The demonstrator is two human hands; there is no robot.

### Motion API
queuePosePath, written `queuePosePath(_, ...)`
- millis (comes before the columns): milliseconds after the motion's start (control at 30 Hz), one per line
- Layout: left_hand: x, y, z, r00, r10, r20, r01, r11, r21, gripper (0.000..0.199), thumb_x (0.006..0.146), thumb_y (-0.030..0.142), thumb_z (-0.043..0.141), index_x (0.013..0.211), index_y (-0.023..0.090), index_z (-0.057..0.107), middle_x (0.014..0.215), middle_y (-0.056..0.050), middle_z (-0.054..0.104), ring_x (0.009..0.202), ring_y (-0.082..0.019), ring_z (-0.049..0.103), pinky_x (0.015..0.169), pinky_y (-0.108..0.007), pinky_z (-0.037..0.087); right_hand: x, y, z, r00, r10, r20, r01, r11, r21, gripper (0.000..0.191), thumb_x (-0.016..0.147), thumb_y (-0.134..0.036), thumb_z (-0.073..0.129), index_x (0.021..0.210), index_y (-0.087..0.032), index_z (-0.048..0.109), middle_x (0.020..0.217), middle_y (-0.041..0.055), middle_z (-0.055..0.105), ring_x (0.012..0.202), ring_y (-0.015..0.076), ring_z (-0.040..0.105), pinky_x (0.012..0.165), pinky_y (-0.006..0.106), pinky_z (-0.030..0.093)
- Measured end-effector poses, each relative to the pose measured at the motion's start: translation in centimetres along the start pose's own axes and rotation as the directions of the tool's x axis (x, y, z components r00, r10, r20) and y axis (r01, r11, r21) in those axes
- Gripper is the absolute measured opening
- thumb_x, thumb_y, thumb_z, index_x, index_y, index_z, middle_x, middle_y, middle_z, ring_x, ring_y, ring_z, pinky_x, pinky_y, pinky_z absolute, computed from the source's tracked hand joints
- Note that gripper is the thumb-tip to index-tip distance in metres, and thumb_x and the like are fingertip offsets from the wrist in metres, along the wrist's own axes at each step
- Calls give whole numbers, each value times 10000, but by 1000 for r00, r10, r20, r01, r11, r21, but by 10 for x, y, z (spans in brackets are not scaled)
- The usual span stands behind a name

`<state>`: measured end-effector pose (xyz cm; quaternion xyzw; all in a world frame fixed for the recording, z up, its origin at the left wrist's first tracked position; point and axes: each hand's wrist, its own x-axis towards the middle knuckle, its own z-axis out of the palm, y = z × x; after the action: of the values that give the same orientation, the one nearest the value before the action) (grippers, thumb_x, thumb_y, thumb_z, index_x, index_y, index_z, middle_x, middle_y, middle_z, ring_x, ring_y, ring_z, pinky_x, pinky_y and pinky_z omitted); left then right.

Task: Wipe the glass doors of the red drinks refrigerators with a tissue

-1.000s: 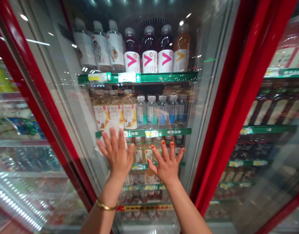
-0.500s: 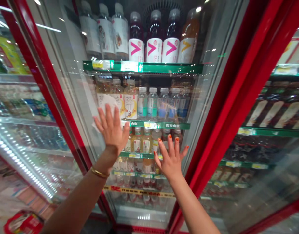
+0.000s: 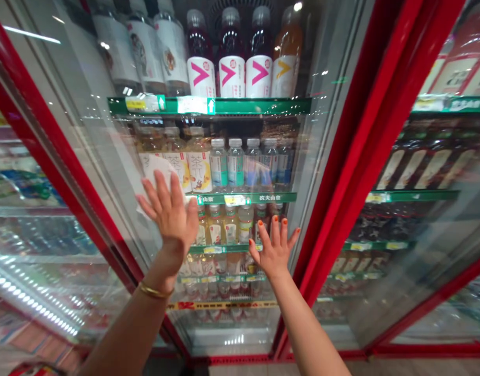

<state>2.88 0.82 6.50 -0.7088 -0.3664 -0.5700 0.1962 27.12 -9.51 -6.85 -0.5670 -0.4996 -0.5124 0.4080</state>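
Note:
My left hand is spread flat on a white cloth or tissue, pressing it against the glass door of a drinks cooler. The white piece shows above and left of the fingers; the rest is hidden behind the hand. To the right and slightly lower, my right hand has its fingers spread at the same glass and holds nothing. Behind the pane, tea bottles stand near my left fingertips, and smaller bottles are beside them.
A red door frame runs along the right side, with another stocked cooler beyond it. Another red frame slants down the left, beside more lit shelves. Larger bottles stand on the upper green-edged shelf.
The view has shifted, so the shelves appear further left. My left hand and the white piece appear slightly further left too. My right hand is almost where it was in the picture.

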Motion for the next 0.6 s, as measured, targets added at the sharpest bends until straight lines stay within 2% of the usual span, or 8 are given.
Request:
queuePosePath(67, -12, 29, 13, 990, 131, 58, -130, 991, -17, 793, 1089, 507, 506, 1784, 325, 169, 1876, -61, 124, 1748, -333, -81, 1377, -692, -129, 0, 2, -1, 1000, -7, 5, 7, 1000, 1, 897, 946, -432, 705, 1752, -309, 330, 1847, 146, 275, 1719, 422, 225, 1341, 797, 141)
queuePosePath(167, -71, 43, 29, 879, 443, 176, -449, 894, -10, 736, 1073, 585, 534, 1746, 430, 278, 1809, 17, 358, 1755, -225, -37, 1407, -594, -130, 1, 2, -1, 1000, -20, -13, 20, 1000, 2, 899, 951, -441, 708, 1752, -285, 329, 1862, 140, 224, 1731, 392, 200, 1365, 761, 109)
queuePosePath(233, -113, 24, 27, 849, 490, 198, -501, 866, 5, 715, 1068, 553, 566, 1731, 437, 324, 1758, 6, 456, 1752, -190, -38, 1414, -557, -122, 3, 1, -2, 999, -25, -24, 25, 1000, 2, 906, 954, -444, 707, 1756, -280, 318, 1867, 131, 204, 1737, 374, 187, 1379, 736, 93)
queuePosePath(300, -133, -11, 17, 920, 349, 177, -359, 933, 23, 749, 1057, 468, 612, 1741, 409, 312, 1778, -31, 424, 1756, -235, -4, 1422, -583, -60, 5, 0, -2, 999, -25, -30, 25, 1000, 0, 913, 957, -449, 700, 1762, -284, 302, 1866, 129, 212, 1738, 370, 183, 1380, 730, 102)
queuePosePath(367, -122, -45, 4, 986, 124, 107, -129, 991, 38, 808, 1070, 413, 587, 1777, 342, 204, 1851, -96, 242, 1752, -344, 15, 1402, -690, 9, 6, 0, -2, 999, -22, -32, 22, 1000, -11, 914, 959, -459, 693, 1764, -286, 297, 1860, 134, 230, 1738, 369, 182, 1379, 729, 117)
queuePosePath(433, -87, -62, -5, 998, -67, 9, 67, 997, 28, 827, 1106, 400, 491, 1795, 260, 55, 1874, -170, 30, 1734, -446, -35, 1347, -808, 20, 6, -1, -1, 999, -19, -30, 18, 999, -27, 905, 957, -468, 686, 1759, -286, 309, 1861, 133, 230, 1740, 367, 175, 1382, 721, 112)
queuePosePath(533, -37, -38, -2, 985, -162, -53, 162, 987, 0, 815, 1129, 419, 410, 1790, 208, -17, 1863, -203, -76, 1720, -477, -104, 1316, -848, -25, 4, 0, 0, 1000, -15, -21, 15, 999, -38, 892, 945, -476, 691, 1746, -292, 344, 1860, 128, 240, 1736, 374, 190, 1383, 717, 112)
queuePosePath(600, -34, -3, 9, 999, -32, 10, 32, 999, -11, 802, 1115, 469, 457, 1794, 273, 76, 1879, -132, 15, 1738, -412, -87, 1353, -781, -64, 1, 1, 1, 1000, -7, -9, 7, 999, -37, 891, 933, -478, 701, 1739, -305, 361, 1851, 127, 272, 1730, 385, 209, 1377, 729, 127)
